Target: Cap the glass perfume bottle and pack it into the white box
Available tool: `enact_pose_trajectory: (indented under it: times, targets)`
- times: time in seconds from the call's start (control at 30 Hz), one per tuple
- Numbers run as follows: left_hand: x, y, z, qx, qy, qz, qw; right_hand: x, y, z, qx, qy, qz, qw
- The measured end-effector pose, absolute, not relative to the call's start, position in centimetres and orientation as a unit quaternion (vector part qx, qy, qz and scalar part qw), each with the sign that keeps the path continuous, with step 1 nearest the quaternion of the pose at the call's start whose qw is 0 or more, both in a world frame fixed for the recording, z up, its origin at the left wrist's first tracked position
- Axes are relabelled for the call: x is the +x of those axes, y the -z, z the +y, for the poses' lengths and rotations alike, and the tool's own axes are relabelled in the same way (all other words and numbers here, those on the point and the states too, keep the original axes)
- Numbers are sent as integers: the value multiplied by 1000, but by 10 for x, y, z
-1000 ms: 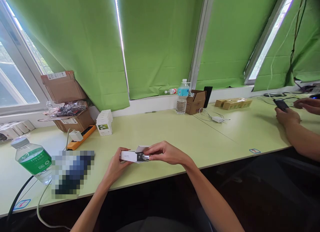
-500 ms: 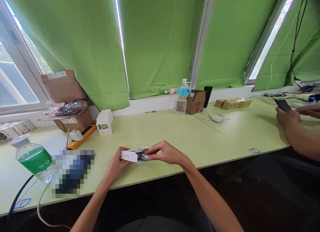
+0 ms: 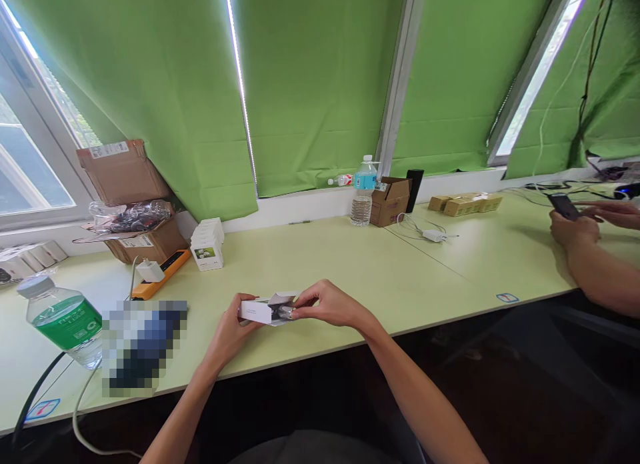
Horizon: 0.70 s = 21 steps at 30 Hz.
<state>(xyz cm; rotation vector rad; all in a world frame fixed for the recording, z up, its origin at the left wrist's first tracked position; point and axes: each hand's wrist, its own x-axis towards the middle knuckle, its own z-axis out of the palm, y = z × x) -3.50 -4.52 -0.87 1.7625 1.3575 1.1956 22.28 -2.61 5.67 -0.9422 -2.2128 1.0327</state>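
Observation:
My left hand (image 3: pixel 233 329) is closed around a small white box (image 3: pixel 256 311), held level just above the table. The box's right end is open, with its flaps folded out. In that opening lies a shiny dark item in clear wrap (image 3: pixel 284 313), partly inside the box; its kind is too small to make out. Thumb and fingers of my right hand (image 3: pixel 336 305) pinch the outer end of this wrapped item.
Several white boxes (image 3: pixel 207 244) stand behind my left hand. To the left are an orange power strip (image 3: pixel 170 272), a green-labelled bottle (image 3: pixel 65 324) and a brown carton (image 3: pixel 143 243). Another bottle (image 3: pixel 362 207) is at the back. On the right, another person's hands hold a phone (image 3: pixel 564 206).
My right hand has moved slightly left toward the box, and the wrapped item sits a little deeper in the opening. The whole view has shifted slightly.

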Motion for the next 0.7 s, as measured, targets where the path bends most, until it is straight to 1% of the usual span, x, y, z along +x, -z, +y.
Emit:
enact_pose_trajectory:
  times: [0.7]
  targets:
    - [-36, 10, -44, 669, -440, 514, 306, 214, -50, -26, -366, -347, -822, 264]
